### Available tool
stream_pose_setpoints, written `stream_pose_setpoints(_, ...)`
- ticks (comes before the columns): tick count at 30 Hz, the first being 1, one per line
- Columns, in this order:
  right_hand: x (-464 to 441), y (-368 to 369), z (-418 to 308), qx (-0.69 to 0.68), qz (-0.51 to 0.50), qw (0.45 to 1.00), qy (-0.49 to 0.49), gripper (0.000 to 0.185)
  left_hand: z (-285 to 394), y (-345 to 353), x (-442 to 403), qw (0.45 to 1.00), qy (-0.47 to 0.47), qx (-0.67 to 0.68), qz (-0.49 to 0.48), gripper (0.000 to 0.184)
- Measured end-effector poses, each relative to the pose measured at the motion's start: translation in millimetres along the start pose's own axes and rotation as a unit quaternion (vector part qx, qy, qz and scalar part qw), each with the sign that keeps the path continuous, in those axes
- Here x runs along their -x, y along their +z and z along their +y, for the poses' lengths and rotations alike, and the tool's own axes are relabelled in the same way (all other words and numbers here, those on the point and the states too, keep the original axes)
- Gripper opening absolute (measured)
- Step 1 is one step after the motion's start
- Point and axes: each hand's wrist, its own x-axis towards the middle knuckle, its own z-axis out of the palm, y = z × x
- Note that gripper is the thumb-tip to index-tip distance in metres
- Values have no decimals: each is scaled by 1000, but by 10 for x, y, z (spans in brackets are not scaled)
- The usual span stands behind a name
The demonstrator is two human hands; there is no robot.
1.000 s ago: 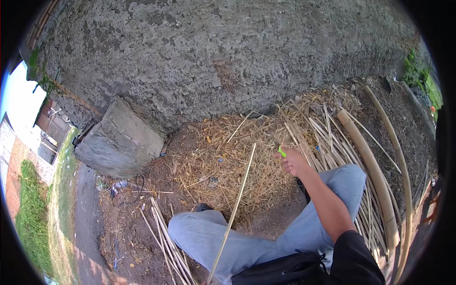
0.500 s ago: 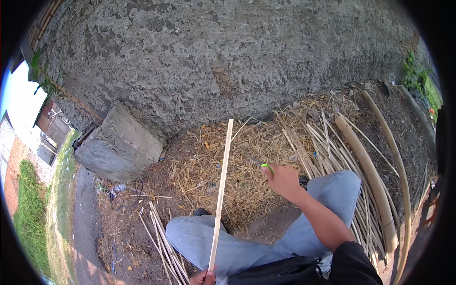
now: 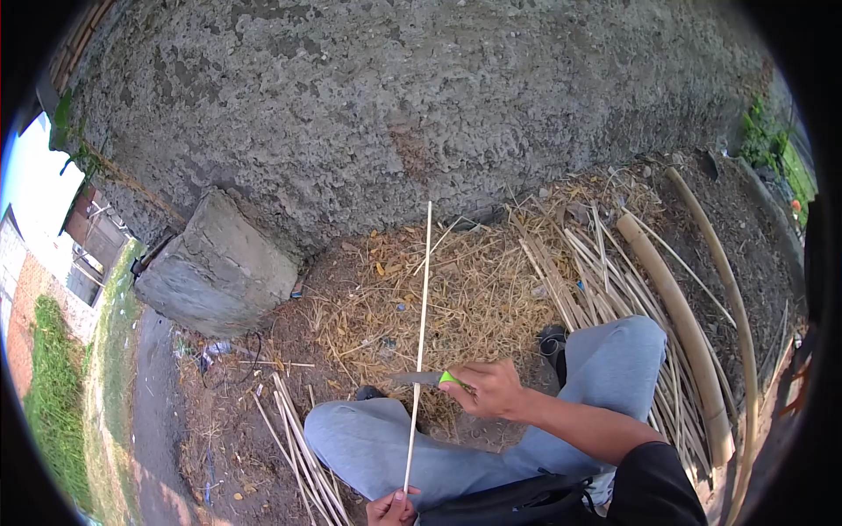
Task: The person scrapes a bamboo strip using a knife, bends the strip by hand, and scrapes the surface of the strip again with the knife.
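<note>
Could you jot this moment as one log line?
left hand: holds pale strip; right hand: holds green-handled knife; blade: crosses strip

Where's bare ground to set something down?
Grey path at far left; lightly littered soil between it and the left strip bundle. Right: dark soil between curved pole and curb.
Crowded: strips and thick bamboo pole beside the right knee; straw ahead, where the right hand's knife crosses the held strip.
</note>
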Motion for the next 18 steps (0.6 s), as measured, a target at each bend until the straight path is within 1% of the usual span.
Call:
stream_pose_setpoints(1, -3, 2, 6, 16, 23, 1000, -12, 25, -24, 10, 12, 999, -18, 36, -6, 28)
stream_pose_setpoints(2, 0, 8, 11, 17, 22, 1000, -12, 25, -44, 10, 21, 997, -35, 72, -12, 28)
stream_pose_setpoints(3, 1, 11, 20, 25, 26, 999, -17, 25, -56, -2, 20, 997, -36, 73, -12, 28)
stream_pose_setpoints(5, -36, 1, 40, 33, 31, 999, -22, 25, -81, -44, -1, 999, -15, 37, -30, 28)
stream_pose_setpoints(7, -127, -37, 78, 59, 59, 996, -10, 25, -209, -105, -5, 999, -10, 33, -35, 29)
stream_pose_setpoints(8, -121, -28, 90, 58, 58, 997, -11, 25, -269, -130, -2, 999, -4, 28, -40, 30)
stream_pose_setpoints(10, -110, 0, 118, 60, 74, 995, -31, 28, -186, -115, 38, 999, 11, 11, -45, 31)
stream_pose_setpoints(11, -115, 3, 119, 60, 75, 995, -31, 28, -126, -107, 51, 998, 28, -7, -52, 34)
stream_pose_setpoints(14, -154, -40, 175, 76, 75, 994, -37, 27, 11, -17, 133, 999, 31, -12, -41, 37)
stream_pose_setpoints(15, -216, -65, 294, 93, 90, 991, 32, 25, 45, 12, 210, 999, 32, -12, -42, 37)
stream_pose_setpoints(16, -279, -119, 392, 111, 107, 983, 101, 24, 91, 42, 296, 999, 4, -17, -32, 37)
stream_pose_setpoints(17, -298, -202, 444, 113, 67, 987, 89, 24, 127, 42, 343, 999, -24, -26, -22, 37)
stream_pose_setpoints(18, -274, -169, 444, 113, 68, 987, 93, 24, 142, 4, 378, 999, -26, -29, -24, 37)
